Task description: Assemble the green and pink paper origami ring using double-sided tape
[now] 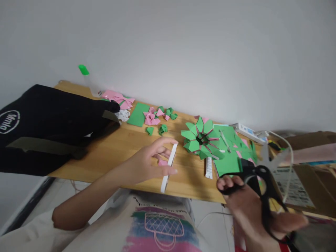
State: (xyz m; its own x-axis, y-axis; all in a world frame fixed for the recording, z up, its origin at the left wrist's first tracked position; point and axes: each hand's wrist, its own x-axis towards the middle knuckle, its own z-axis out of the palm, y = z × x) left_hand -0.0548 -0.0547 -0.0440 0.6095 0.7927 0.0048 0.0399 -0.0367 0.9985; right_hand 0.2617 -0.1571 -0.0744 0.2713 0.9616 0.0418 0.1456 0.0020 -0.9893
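My left hand (147,162) is over the table at the front, curved around a narrow white paper strip (172,155). Its thumb crosses the strip's lower part, and the index fingertip meets the upper end. A small pink paper piece (162,162) shows between thumb and fingers. At the right, my right hand (244,199) has its fingers through the handles of black-handled scissors (266,189); the blades are spread, pointing away from me. Between the hands stands a ring of folded green and pink paper (201,138), with a white tube (209,168) in front of it.
Several small folded pieces (152,117) and a green sheet (139,113) lie at the back. Green paper scraps (228,162) spread right of the ring, near a white power strip (249,133) with its cable. A black bag (52,122) covers the left end; a cardboard box (309,185) is far right.
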